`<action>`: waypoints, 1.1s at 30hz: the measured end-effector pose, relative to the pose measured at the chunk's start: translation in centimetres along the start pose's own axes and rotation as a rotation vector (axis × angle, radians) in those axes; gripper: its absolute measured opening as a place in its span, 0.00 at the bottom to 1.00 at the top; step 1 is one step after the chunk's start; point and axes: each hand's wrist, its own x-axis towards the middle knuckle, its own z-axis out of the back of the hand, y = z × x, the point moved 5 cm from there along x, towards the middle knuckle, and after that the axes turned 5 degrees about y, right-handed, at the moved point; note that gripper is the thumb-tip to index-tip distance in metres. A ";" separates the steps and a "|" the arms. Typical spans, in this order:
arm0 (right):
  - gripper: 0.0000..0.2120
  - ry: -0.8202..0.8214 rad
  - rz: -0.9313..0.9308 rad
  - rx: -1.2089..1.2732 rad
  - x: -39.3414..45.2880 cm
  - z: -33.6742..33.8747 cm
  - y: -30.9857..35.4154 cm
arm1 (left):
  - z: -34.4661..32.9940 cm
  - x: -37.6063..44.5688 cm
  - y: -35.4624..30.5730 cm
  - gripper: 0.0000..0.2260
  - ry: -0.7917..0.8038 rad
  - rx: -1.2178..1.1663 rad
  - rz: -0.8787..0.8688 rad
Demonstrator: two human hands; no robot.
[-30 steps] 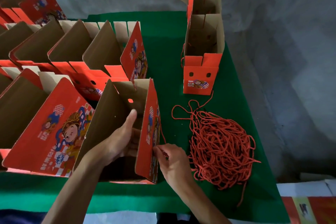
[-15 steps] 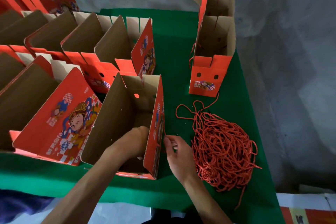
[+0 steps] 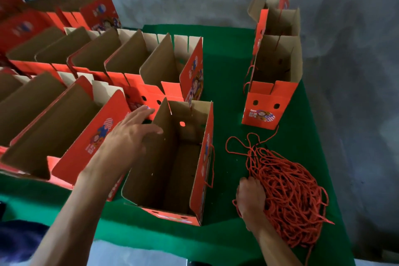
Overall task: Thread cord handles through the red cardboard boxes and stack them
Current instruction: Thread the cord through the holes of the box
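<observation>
Standing open-topped on the green tabletop, front box carries a cord loop on its right wall. Left hand hovers above its left wall, grip released. Right hand grasps the cord pile.

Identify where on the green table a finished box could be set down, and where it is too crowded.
Bare green cloth lies between the rows of open boxes and the stacked boxes, and along the near edge before the open box. The left is packed with boxes; the cord pile, under the right hand, fills the near right.
</observation>
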 end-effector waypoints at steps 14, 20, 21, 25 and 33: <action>0.07 -0.202 -0.103 0.984 0.3 6.1 -2.8 | -0.9 1.8 -2.6 0.10 -0.044 0.079 -0.152; 0.04 -0.402 -0.219 1.349 -0.8 8.9 -6.8 | -2.8 3.9 -7.4 0.10 -0.101 0.024 -0.189; 0.06 -0.398 -0.209 1.352 -1.1 8.9 -6.9 | -2.9 4.1 -8.0 0.11 -0.091 0.036 -0.155; 0.09 -0.350 -0.062 1.423 -2.1 8.9 -5.5 | -3.4 4.5 -9.9 0.11 -0.044 0.125 -0.090; 0.05 -0.147 0.113 1.533 -3.5 9.4 0.0 | -4.2 4.3 -11.1 0.07 0.165 -0.132 -0.181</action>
